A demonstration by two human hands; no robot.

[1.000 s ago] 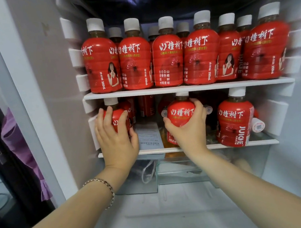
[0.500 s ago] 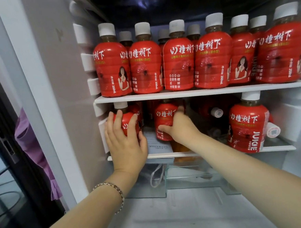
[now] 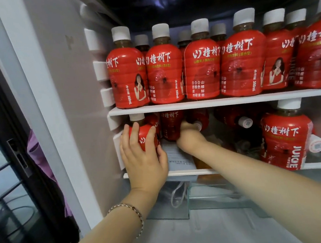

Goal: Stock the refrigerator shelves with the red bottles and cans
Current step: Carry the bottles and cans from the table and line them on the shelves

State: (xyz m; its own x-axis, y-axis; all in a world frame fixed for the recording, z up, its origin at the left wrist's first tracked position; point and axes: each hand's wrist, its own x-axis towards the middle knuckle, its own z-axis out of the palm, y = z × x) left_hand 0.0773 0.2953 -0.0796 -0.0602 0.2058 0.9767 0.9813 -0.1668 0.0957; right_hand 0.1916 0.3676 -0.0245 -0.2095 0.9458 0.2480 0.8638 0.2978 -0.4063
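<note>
The left hand [image 3: 143,160] is gripping a red bottle [image 3: 144,136] standing at 9 o'clock on the lower shelf [image 3: 225,170]. The right hand [image 3: 190,138] is curling round a second bottle [image 3: 170,126] farther back, at 1 o'clock from the first. More bottles [image 3: 201,67] are filling the top shelf [image 3: 211,102] at 12 o'clock.

**Both arms stretched out, both hands busy**

Left hand [image 3: 143,160] is gripping the front bottle [image 3: 144,139], with the fingers spreading up over it and the thumb tucking round its right side. Right arm is reaching further in than the left. Right hand [image 3: 190,138] is curling round the rear bottle [image 3: 170,126], fingertips hidden.
</note>
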